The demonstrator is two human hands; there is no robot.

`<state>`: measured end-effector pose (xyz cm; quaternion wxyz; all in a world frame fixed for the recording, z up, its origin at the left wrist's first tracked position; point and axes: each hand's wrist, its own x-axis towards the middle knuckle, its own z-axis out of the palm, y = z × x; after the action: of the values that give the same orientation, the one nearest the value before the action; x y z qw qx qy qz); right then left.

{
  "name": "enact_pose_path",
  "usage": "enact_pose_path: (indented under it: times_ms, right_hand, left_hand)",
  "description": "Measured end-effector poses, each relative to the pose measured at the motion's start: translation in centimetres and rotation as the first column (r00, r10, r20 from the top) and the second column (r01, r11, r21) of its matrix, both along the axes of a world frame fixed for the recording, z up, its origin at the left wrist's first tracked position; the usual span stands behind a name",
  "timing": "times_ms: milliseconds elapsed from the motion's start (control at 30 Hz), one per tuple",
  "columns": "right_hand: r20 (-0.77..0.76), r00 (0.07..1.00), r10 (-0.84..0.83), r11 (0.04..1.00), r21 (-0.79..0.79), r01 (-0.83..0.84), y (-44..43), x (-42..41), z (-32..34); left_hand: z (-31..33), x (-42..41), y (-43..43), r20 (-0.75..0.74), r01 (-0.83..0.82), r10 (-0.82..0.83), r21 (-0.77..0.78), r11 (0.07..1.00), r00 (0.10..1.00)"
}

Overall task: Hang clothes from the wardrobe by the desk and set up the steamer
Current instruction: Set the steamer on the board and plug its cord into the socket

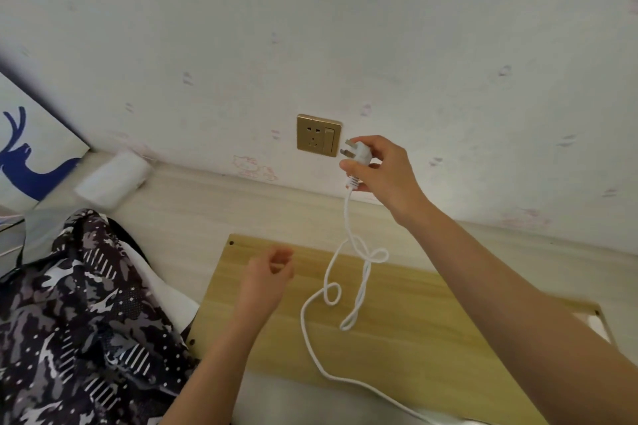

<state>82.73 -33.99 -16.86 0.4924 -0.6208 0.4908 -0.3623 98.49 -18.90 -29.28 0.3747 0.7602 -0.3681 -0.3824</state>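
R hand (383,166) pinches white plug (359,156), prongs just right of gold wall socket (319,135), mid-frame; L hand (267,281) loosely curled, holding nothing, over wooden board (397,314).

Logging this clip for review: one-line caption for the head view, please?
Right hand holds the white plug just right of the gold wall socket, cord dangling; left hand hovers empty.

Plug (359,155) just right of wall socket (319,135); cord (328,290) hangs over board (397,314) on desk (179,214); garment (79,317) left.
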Motion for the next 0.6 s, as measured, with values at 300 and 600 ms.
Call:
enact_pose_path:
  times_ms: [300, 600]
  right_hand:
    - [0.097, 0.989, -0.111, 0.941, 0.331, 0.073, -1.3, 2.5, -2.8]
    - [0.215, 0.963, -0.163, 0.884, 0.465, 0.046, -1.6, 3.9, -4.3]
  left_hand:
    - [7.1, -1.7, -8.2, 0.045, 0.052, -0.038, -0.368, 0.928, 0.998]
    - [5.0, -1.9, -10.8, 0.228, 0.09, -0.008, -0.353, 0.931, 0.974]
